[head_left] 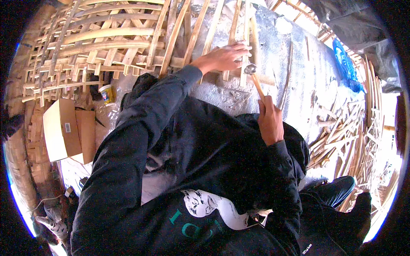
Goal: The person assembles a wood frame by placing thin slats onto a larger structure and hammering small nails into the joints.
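My right hand [270,121] is closed round the wooden handle of a hammer [259,87]. The hammer's metal head rests at or just above a pale bamboo slat [246,26]; contact is hard to tell. My left hand [224,58] reaches across from the left, its fingers bent over the same slat, close to the hammer head. Whether a nail is between those fingertips I cannot make out. More slats [197,32] run side by side to the left, joined over a crosspiece at their near ends.
A woven bamboo lattice [106,45] fills the upper left. Below it are a yellow tub [106,94] and an open cardboard box [62,130]. Shiny silver sheeting [294,81] covers the ground. Loose bamboo strips [337,143] are heaped right, near blue plastic [344,64].
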`<state>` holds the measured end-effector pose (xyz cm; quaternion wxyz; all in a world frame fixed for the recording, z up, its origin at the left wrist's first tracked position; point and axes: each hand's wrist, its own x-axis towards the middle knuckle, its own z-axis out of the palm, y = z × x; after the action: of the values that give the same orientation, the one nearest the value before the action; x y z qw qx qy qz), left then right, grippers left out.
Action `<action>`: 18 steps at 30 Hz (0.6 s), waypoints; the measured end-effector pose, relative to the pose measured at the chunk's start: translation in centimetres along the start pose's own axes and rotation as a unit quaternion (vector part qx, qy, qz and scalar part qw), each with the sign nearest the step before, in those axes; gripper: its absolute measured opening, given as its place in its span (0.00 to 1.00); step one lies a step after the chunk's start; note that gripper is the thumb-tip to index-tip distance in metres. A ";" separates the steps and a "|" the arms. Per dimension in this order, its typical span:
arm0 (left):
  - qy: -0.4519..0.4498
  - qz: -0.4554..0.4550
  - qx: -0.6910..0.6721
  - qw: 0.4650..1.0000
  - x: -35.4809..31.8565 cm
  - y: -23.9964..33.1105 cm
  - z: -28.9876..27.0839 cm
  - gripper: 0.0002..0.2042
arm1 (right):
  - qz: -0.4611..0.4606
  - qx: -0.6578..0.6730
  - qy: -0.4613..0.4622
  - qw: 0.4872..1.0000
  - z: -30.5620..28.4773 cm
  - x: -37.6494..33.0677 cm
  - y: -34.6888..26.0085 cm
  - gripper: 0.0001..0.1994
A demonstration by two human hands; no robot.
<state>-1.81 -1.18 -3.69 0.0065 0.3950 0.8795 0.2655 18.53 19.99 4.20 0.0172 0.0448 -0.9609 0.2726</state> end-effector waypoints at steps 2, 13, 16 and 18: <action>0.011 0.044 -0.007 0.999 -0.2 0.0 0.0 0.26 | -0.012 0.030 0.044 0.998 -0.2 -0.5 -1.0 0.08; 0.032 0.043 0.038 0.998 0.2 -0.7 0.9 0.24 | 0.023 0.038 0.056 0.997 -0.1 -0.2 -0.3 0.07; 0.020 0.017 0.015 1.000 -0.1 -0.6 0.2 0.24 | 0.013 0.034 0.026 0.999 0.3 0.0 -0.8 0.07; 0.016 0.039 0.011 0.999 -0.2 -0.4 0.3 0.26 | 0.026 0.055 0.115 0.992 0.4 -0.9 -1.5 0.08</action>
<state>-1.89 -1.38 -4.17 -0.0226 0.4246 0.8664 0.2619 19.56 18.54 4.60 0.1178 -0.0110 -0.9371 0.3283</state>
